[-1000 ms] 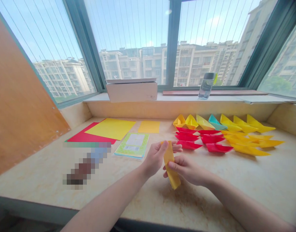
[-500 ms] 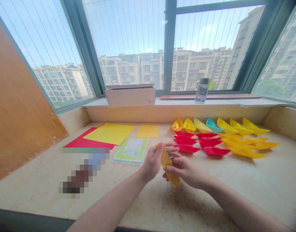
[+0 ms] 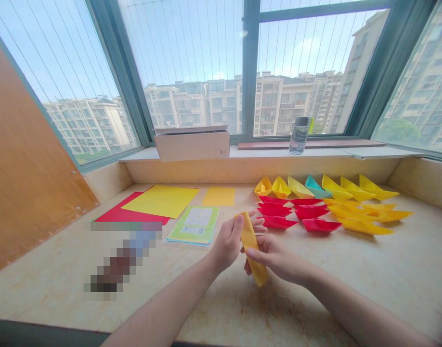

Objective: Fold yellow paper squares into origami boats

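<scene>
A folded strip of orange-yellow paper (image 3: 250, 239) is held above the counter, tilted with its lower end toward me. My left hand (image 3: 226, 241) grips its upper part, the thumb on the near face and the fingers behind. Lower down, my right hand (image 3: 273, 255) pinches the same paper, its thumb pressed on the front and its fingers partly hidden behind. Beyond my hands, to the right, stand rows of folded paper boats: red ones (image 3: 276, 222), orange-yellow ones (image 3: 367, 226), yellow ones (image 3: 336, 188) and a teal one (image 3: 317, 187).
Left of my hands lie a packet of paper (image 3: 194, 225), an orange sheet (image 3: 218, 196), a yellow sheet (image 3: 161, 202) and a red sheet (image 3: 116, 209). A blurred-out item (image 3: 120, 265) is nearer. On the sill are a white box (image 3: 192, 145) and a bottle (image 3: 299, 137).
The paper strip has turned slightly in my hands and shows more of its broad face. Both hands keep their hold. The whole view has shifted a little.
</scene>
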{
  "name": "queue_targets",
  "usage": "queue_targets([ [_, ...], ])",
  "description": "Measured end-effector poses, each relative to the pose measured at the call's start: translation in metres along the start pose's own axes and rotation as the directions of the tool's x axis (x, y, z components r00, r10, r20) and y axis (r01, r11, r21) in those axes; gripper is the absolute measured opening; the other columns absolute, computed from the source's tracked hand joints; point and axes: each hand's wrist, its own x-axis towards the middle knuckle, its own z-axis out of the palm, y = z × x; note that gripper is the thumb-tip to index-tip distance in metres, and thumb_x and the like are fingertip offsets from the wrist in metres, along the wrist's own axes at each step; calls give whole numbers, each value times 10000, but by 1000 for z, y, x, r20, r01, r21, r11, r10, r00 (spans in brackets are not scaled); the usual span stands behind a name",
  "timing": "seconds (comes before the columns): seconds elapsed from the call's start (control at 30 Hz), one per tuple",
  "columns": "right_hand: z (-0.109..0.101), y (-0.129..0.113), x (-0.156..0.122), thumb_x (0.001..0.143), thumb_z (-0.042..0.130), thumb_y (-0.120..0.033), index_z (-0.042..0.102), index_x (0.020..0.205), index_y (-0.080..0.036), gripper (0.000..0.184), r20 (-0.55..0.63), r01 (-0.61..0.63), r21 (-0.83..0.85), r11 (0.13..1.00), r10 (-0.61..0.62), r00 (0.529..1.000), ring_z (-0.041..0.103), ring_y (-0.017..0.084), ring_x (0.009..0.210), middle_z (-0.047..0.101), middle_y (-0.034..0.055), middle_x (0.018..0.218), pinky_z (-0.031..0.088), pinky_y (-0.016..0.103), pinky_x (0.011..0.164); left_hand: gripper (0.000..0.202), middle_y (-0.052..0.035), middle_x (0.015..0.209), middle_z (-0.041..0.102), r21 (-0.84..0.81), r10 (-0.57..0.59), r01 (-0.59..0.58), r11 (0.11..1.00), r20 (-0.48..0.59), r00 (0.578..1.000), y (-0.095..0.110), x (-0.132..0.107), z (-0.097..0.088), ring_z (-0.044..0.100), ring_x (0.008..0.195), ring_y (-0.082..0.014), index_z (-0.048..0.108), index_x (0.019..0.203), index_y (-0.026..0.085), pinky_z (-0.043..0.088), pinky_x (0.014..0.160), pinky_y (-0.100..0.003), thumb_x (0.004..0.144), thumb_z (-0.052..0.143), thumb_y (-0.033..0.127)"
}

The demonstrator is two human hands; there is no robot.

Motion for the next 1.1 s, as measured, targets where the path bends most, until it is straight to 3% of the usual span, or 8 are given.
queue_targets([
  [0.13,-3,0,1,868,653,-487,645,863,-135,353,-85,35,6,999,-34,996,625,143,629,690,52,723,461,235,578,609,-124,808,729,124,-19,7,992,99,995,-3,0,-2,678,679,-198,671,1158,95,524,656,-304,917,444,606],
  [0.27,-8,0,1,884,648,-457,678,856,-131,328,-84,85,70,994,-79,993,630,132,691,692,47,748,464,231,650,619,1,518,545,180,-80,43,983,204,976,-4,-2,1,519,423,-117,687,1094,64,399,460,-235,920,438,604],
  [0.47,-4,-2,1,866,657,-487,653,840,-137,351,-96,41,29,999,-38,995,605,119,611,677,39,701,442,216,564,585,23,427,476,225,-49,37,974,46,998,4,-4,6,472,404,-111,738,905,80,372,452,-230,883,499,614],
  [0.63,2,-8,0,808,706,-504,640,848,-134,378,-124,23,-15,1000,-25,992,627,141,599,672,35,700,464,235,546,604,-66,582,654,160,-90,83,984,33,995,0,-3,5,582,479,-153,735,997,74,436,480,-251,881,498,617],
  [0.73,-1,-8,0,834,688,-460,642,787,-125,341,-82,11,-75,997,-17,996,614,133,561,673,38,639,463,237,554,575,-145,849,739,87,-25,28,996,-34,999,-4,-1,3,695,735,-217,725,1042,78,522,656,-294,893,508,590],
  [0.83,-3,-6,1,857,658,-441,634,746,-128,333,-82,28,-124,992,-38,996,595,125,520,673,35,594,447,233,543,537,-173,995,736,-23,-28,27,999,-17,999,-4,0,1,705,916,-266,717,1044,87,533,802,-341,889,539,569],
  [0.93,-3,-5,0,861,654,-424,626,732,-136,316,-83,18,-178,984,-33,996,595,125,513,689,34,600,420,223,520,509,-168,987,742,-98,-35,31,995,-43,998,-2,1,0,713,922,-279,691,1043,95,538,825,-369,872,575,560],
  [1.1,-5,-6,-1,866,646,-426,649,825,-144,285,-64,-1,-199,980,-12,998,640,152,572,718,30,633,425,242,579,467,-135,910,747,-106,-7,-15,994,-200,980,2,4,-1,726,847,-255,646,980,105,551,788,-353,861,597,554],
])
